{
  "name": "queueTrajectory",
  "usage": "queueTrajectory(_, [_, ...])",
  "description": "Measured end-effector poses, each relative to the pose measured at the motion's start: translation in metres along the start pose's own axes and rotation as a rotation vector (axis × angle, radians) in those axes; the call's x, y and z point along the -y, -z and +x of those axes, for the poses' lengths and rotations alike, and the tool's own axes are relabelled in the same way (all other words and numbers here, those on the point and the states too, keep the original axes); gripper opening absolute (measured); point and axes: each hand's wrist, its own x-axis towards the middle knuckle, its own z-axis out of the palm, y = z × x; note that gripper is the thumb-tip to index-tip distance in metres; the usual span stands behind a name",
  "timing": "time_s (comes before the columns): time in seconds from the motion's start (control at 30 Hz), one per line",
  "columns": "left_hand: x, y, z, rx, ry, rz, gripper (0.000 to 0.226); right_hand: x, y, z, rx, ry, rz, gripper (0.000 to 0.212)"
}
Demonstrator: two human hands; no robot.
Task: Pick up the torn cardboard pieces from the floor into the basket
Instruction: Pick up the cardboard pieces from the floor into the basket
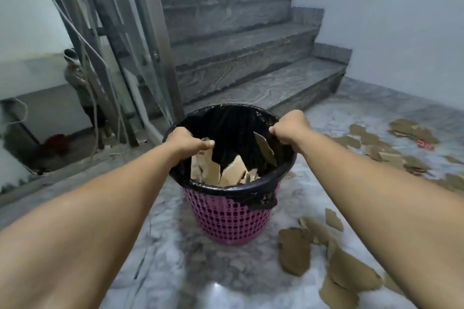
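Observation:
A pink plastic basket (227, 218) lined with a black bag stands on the marble floor in the middle of the view. Several torn cardboard pieces (232, 173) lie inside it. My left hand (187, 142) grips the basket's rim on its left side. My right hand (288, 129) grips the rim on its right side. More torn cardboard pieces (295, 251) lie on the floor to the right of the basket, and another scatter of cardboard (391, 148) lies further back on the right.
A grey stone staircase (251, 57) rises just behind the basket. A metal railing (140, 57) and an open stairwell drop lie to the left, where another person (77, 83) stands below. A white wall (401, 20) closes the right side.

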Motion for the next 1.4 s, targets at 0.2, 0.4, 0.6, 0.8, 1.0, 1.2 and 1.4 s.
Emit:
queueTrajectory(0.2, [0.018, 0.000, -0.009, -0.328, 0.001, 0.482, 0.043, -0.020, 0.021, -0.027, -0.017, -0.005, -0.101, 0.021])
queueTrajectory(0.4, [0.039, 0.001, -0.008, -0.315, 0.151, 0.115, 0.052, -0.034, 0.004, -0.035, 0.231, -0.052, 0.103, 0.030])
queueTrajectory(0.6, [0.042, -0.013, -0.029, -0.301, 0.154, 0.113, 0.094, -0.046, -0.005, -0.046, 0.344, -0.057, 0.370, 0.050])
queueTrajectory(0.8, [0.024, -0.041, -0.059, -0.414, -0.130, 0.430, 0.076, -0.083, 0.047, -0.062, 0.373, -0.150, 0.382, 0.041])
queueTrajectory(1.0, [-0.031, -0.086, -0.089, -0.419, -0.642, 0.447, 0.046, -0.162, 0.079, -0.077, 0.341, -0.302, 0.208, 0.013])
queueTrajectory(1.2, [-0.060, -0.161, -0.117, -0.281, -1.213, 0.701, 0.033, -0.238, 0.098, -0.087, 0.287, -0.392, 0.092, 0.022])
queueTrajectory(1.4, [-0.037, -0.238, -0.107, 0.143, -1.035, 0.824, 0.037, -0.292, 0.094, -0.097, 0.302, -0.394, -0.182, 0.048])
